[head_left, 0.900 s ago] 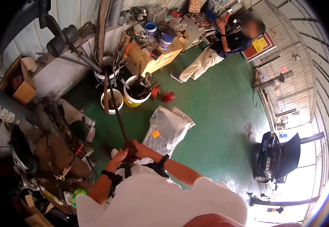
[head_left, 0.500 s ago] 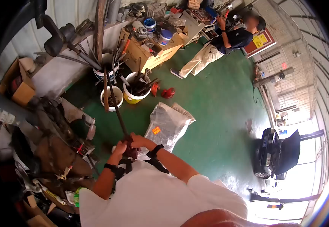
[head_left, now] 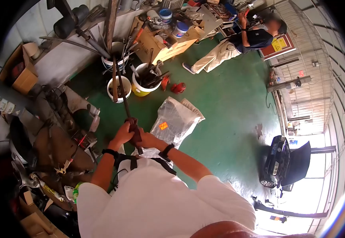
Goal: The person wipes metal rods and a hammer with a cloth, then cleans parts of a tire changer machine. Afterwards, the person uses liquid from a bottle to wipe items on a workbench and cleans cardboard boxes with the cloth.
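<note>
A long dark metal bar (head_left: 125, 98) runs from the buckets down toward my body, with a reddish-brown rag (head_left: 133, 126) bunched around its lower part. My left hand (head_left: 122, 134) is closed on the rag from the left side. Lower and to the right, my right hand (head_left: 146, 139) grips the rag and the bar under it. The bar's near end shows just below my hands. Its far end lies among the tools at the blue-rimmed bucket (head_left: 106, 63), where I cannot make out the tip.
White buckets (head_left: 141, 91) of tools and scrap stand ahead, beside a red bottle jack (head_left: 178, 87). A plastic-wrapped package (head_left: 173, 119) lies right of my hands. Greasy parts (head_left: 67, 146) crowd the left. Another person (head_left: 236, 45) stands far right; a black car (head_left: 275, 162) has its hood raised.
Both hands and the rag have moved up along the bar, away from my body. More of the bar's near end now shows below them.
</note>
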Tool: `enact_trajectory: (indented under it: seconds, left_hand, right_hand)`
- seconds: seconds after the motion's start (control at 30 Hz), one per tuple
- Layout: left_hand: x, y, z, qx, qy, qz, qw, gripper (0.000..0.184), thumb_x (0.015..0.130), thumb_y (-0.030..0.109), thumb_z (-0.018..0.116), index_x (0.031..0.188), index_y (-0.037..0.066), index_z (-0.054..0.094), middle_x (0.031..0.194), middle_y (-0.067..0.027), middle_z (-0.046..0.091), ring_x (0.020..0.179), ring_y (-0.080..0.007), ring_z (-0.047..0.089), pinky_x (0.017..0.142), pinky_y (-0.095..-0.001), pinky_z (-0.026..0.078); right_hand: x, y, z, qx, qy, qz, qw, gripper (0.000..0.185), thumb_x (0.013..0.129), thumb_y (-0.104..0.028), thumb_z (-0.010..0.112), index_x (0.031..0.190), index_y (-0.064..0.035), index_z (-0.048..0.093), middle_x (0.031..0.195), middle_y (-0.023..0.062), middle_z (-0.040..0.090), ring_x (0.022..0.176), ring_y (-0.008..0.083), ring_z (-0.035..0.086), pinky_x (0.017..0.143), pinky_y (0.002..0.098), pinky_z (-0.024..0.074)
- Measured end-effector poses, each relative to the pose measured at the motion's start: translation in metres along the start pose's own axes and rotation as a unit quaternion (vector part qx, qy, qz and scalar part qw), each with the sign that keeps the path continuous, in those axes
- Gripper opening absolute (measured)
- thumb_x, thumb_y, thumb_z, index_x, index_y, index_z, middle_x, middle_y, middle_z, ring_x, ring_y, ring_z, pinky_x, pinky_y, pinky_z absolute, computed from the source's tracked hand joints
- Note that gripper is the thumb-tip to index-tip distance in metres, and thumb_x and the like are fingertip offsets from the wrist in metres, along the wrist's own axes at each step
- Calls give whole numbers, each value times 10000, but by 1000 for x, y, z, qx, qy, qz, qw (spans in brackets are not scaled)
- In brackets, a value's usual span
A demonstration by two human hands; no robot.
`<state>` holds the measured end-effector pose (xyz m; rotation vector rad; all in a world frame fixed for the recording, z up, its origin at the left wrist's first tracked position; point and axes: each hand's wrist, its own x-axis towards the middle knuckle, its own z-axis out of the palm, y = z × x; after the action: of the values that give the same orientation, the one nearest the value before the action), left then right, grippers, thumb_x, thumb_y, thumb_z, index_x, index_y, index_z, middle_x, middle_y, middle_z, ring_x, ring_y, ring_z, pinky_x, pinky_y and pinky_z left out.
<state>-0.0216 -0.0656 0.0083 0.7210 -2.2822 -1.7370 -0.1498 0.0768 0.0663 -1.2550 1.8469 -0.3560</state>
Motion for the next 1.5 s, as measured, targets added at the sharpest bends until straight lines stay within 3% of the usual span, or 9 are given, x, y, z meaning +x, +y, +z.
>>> enact_trajectory:
  seconds: [0.07,0.2,0.37,0.7,0.87,1.1,1.2,1.4,1.5]
  left_hand:
    - [-9,38,-16,91,-112,-13,989,524,661,15,655,1143,-57,464,1100,-276,548,1047,-443,536,913,-449,450]
    - [-9,16,-4,143,-134,46,979,495,642,0,628,1112,-54,481,1084,-279,568,1043,-448,543,888,-460,465]
    - [3,27,-10,110,-94,64,987,423,651,-24,608,1067,-15,534,1046,-252,617,975,-450,574,807,-473,495]
    - [45,-11,-11,114,-14,118,986,316,720,46,614,1027,25,539,982,-232,625,911,-455,578,741,-509,487]
    - [68,3,-14,253,-33,86,963,221,816,62,542,1033,28,519,1033,-191,618,979,-426,569,761,-495,499]
    - [64,-21,-11,319,-59,132,937,256,792,54,563,1036,30,488,1053,-174,594,974,-411,570,767,-485,499]
    - [62,-8,-16,240,-154,185,940,362,718,57,631,1043,26,473,1066,-190,584,958,-419,577,766,-483,494]
    - [17,18,-3,197,-226,73,951,510,622,98,730,1044,13,456,1017,-258,608,962,-446,589,772,-490,496]
    - [-1,10,2,180,-174,107,962,482,656,102,711,1061,18,464,1014,-251,615,941,-446,595,756,-501,499]
  right_hand:
    - [-11,4,-3,-41,-32,-23,998,938,778,-416,695,1369,90,171,847,291,639,776,451,633,687,483,517]
    - [-15,-24,-22,-161,-113,-20,980,956,766,-431,724,1353,94,181,859,270,646,791,427,642,686,464,519]
    - [-4,-23,17,-149,44,20,988,834,736,-394,738,1261,66,283,862,264,653,777,431,650,670,486,535]
    - [42,-28,7,-135,72,118,981,803,726,-357,711,1309,5,295,940,218,658,831,397,667,725,499,535]
    - [79,-4,25,-225,150,139,952,771,792,-386,647,1353,-21,265,937,231,666,844,404,670,709,487,543]
    - [54,-21,20,-129,152,152,968,685,788,-343,674,1274,-6,328,944,243,648,846,421,660,704,503,538]
    - [36,2,42,-96,198,53,974,716,754,-296,714,1264,5,312,984,267,628,857,444,646,719,516,535]
    - [-36,-35,38,-86,170,51,980,691,702,-209,754,1195,17,326,1025,281,606,844,462,631,723,522,528]
    - [-37,-31,47,-40,152,48,986,699,687,-175,756,1196,27,321,1018,293,604,834,463,630,707,520,528]
